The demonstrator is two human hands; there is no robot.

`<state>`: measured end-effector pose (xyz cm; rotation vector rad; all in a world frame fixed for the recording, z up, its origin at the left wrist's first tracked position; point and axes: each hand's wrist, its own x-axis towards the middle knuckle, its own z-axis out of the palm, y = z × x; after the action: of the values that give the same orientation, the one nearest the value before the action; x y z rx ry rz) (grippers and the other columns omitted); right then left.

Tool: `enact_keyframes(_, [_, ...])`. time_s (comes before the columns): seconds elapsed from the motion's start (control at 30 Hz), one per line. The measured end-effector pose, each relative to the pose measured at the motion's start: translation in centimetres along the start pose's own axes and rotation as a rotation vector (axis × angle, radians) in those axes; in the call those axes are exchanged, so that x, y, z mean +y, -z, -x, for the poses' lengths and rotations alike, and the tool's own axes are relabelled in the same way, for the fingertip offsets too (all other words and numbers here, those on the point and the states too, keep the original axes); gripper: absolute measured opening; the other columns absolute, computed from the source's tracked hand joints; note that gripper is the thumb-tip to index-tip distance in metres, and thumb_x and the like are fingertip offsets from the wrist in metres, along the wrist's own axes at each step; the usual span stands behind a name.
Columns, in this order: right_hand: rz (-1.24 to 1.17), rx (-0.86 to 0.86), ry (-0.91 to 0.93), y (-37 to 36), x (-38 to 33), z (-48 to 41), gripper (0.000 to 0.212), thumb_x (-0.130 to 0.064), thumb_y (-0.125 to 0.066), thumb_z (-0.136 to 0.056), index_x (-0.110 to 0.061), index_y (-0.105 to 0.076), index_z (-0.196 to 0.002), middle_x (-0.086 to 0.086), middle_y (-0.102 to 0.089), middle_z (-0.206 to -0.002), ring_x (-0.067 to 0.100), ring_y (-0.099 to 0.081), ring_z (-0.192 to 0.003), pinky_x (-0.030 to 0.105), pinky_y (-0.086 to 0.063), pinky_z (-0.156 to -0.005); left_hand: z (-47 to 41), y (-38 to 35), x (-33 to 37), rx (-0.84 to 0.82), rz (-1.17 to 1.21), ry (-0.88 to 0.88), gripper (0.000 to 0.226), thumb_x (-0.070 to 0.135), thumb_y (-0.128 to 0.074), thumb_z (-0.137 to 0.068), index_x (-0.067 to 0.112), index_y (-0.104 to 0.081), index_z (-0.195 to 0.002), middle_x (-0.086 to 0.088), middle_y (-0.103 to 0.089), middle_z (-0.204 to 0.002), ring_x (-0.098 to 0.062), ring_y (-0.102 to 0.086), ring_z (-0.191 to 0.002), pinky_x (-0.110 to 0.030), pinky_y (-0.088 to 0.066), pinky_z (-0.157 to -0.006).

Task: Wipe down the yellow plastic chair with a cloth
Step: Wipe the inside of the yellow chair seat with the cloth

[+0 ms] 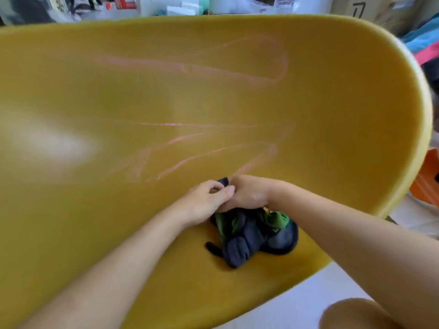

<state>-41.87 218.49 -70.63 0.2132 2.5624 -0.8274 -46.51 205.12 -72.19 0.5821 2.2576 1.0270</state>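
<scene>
The chair (114, 96), yellow plastic, fills nearly the whole view, its curved shell spreading from 9 o'clock to 3 o'clock and its rim arcing along the top and down the right side. Pale pink streaks (180, 136) cross the shell, one set toward 12 o'clock and another fanning out near the centre. A light floor (297, 302) shows under the rim at 5 o'clock, and a cardboard box (380, 10) stands behind the chair at 1 o'clock.

Two bare forearms reach in from the bottom edge and meet just below the centre. The cloth (251, 238), dark blue with green, lies bunched on the chair at 5 o'clock, touching the shell. The right hand (249, 193) is curled in a fist around the upper part of the cloth. The left hand (204, 205) presses against it from 9 o'clock, its fingers (213, 185) bent and pinching a dark tip of the cloth that sticks up between the hands.
</scene>
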Motion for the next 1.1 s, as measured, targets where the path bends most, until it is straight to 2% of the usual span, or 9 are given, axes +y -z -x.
enact_keyframes(0.2, [0.019, 0.173, 0.044, 5.9, 3.8, 3.0, 0.04, -0.01, -0.065, -0.088, -0.019, -0.063, -0.127, -0.002, -0.062, -0.123, 0.02, -0.059, -0.108, 0.037, -0.052, -0.088, 0.1, 0.5, -2.3, -0.058, -0.146, 0.086, 0.023, 0.007, -0.07, -0.072, 0.02, -0.066, -0.091, 0.004, -0.05, -0.062, -0.004, -0.041, -0.041, -0.017, -0.034, -0.047])
enact_keyframes(0.33, [0.055, 0.437, 0.072, 8.6, 5.5, 4.2, 0.027, -0.01, -0.053, -0.095, -0.016, -0.066, -0.117, 0.006, -0.067, -0.114, 0.027, -0.061, -0.1, 0.042, -0.054, -0.083, 2.2, 3.1, -0.8, -0.162, -0.571, 0.196, 0.007, 0.016, -0.064, -0.074, 0.023, -0.067, -0.073, 0.01, -0.055, -0.061, -0.007, -0.045, -0.053, -0.019, -0.034, -0.05])
enact_keyframes(0.43, [-0.408, 0.433, 0.135, 8.5, 6.0, 4.9, 0.017, -0.013, -0.047, -0.099, -0.012, -0.063, -0.106, 0.012, -0.066, -0.105, 0.026, -0.065, -0.092, 0.04, -0.06, -0.069, 2.4, 4.5, 0.3, -0.105, -0.904, 0.149, 0.01, 0.025, -0.057, -0.081, 0.032, -0.064, -0.083, 0.014, -0.06, -0.087, -0.01, -0.054, -0.085, -0.021, -0.043, -0.073])
enact_keyframes(0.57, [-0.835, 0.37, 0.215, 6.7, 4.9, 4.6, 0.02, -0.017, -0.045, -0.102, -0.014, -0.065, -0.107, 0.008, -0.067, -0.102, 0.016, -0.065, -0.083, 0.023, -0.052, -0.051, 2.1, 1.2, 1.9, -0.04, -0.059, -0.132, 0.037, 0.051, -0.062, -0.08, 0.029, -0.064, -0.109, 0.016, -0.067, -0.111, -0.002, -0.06, -0.105, -0.023, -0.045, -0.092])
enact_keyframes(0.73, [-0.672, 0.679, 0.223, 6.9, 6.0, 3.7, 0.022, -0.023, -0.055, -0.097, -0.024, -0.066, -0.115, -0.005, -0.068, -0.107, 0.007, -0.064, -0.096, 0.026, -0.053, -0.079, 2.0, -1.0, 2.1, 0.038, 0.456, -0.095, 0.024, 0.025, -0.068, -0.074, 0.009, -0.069, -0.092, -0.005, -0.072, -0.09, -0.015, -0.066, -0.081, -0.028, -0.05, -0.071])
enact_keyframes(0.8, [-0.602, 0.734, 0.251, 7.2, 6.5, 4.2, 0.015, -0.028, -0.059, -0.094, -0.027, -0.069, -0.106, -0.011, -0.067, -0.093, -0.005, -0.059, -0.077, 0.016, -0.049, -0.066, 2.7, 1.2, 2.7, 0.132, 0.627, -0.079, 0.013, 0.027, -0.071, -0.079, 0.014, -0.069, -0.082, -0.004, -0.069, -0.079, -0.015, -0.062, -0.069, -0.024, -0.048, -0.061])
enact_keyframes(0.9, [-0.538, 0.518, 0.324, 6.9, 5.7, 4.4, 0.022, -0.047, -0.067, -0.083, -0.027, -0.074, -0.09, -0.009, -0.073, -0.083, -0.002, -0.063, -0.072, 0.015, -0.051, -0.066, 4.7, 3.9, 4.0, 0.206, 0.498, -0.168, 0.028, 0.046, -0.057, -0.084, 0.021, -0.067, -0.092, -0.002, -0.064, -0.075, -0.014, -0.057, -0.062, -0.022, -0.045, -0.052])
enact_keyframes(1.03, [-0.369, -0.056, 0.336, 7.2, 4.1, 5.5, 0.067, -0.08, -0.065, -0.059, -0.027, -0.075, -0.1, -0.003, -0.075, -0.102, 0.016, -0.069, -0.099, 0.043, -0.053, -0.092, 8.2, 7.4, 4.2, -0.184, 0.124, -0.086, 0.067, 0.08, -0.067, -0.052, 0.031, -0.073, -0.098, -0.006, -0.074, -0.097, -0.019, -0.07, -0.086, -0.028, -0.055, -0.073])
enact_keyframes(1.1, [-0.132, -0.262, 0.366, 6.5, 3.4, 6.2, 0.056, -0.068, -0.076, -0.059, -0.031, -0.073, -0.1, -0.01, -0.073, -0.098, 0.004, -0.068, -0.091, 0.027, -0.051, -0.083, 9.5, 8.0, 3.4, -0.362, -0.244, 0.053, 0.068, 0.075, -0.077, -0.039, 0.047, -0.069, -0.1, 0.001, -0.074, -0.093, -0.009, -0.069, -0.083, -0.025, -0.051, -0.076])
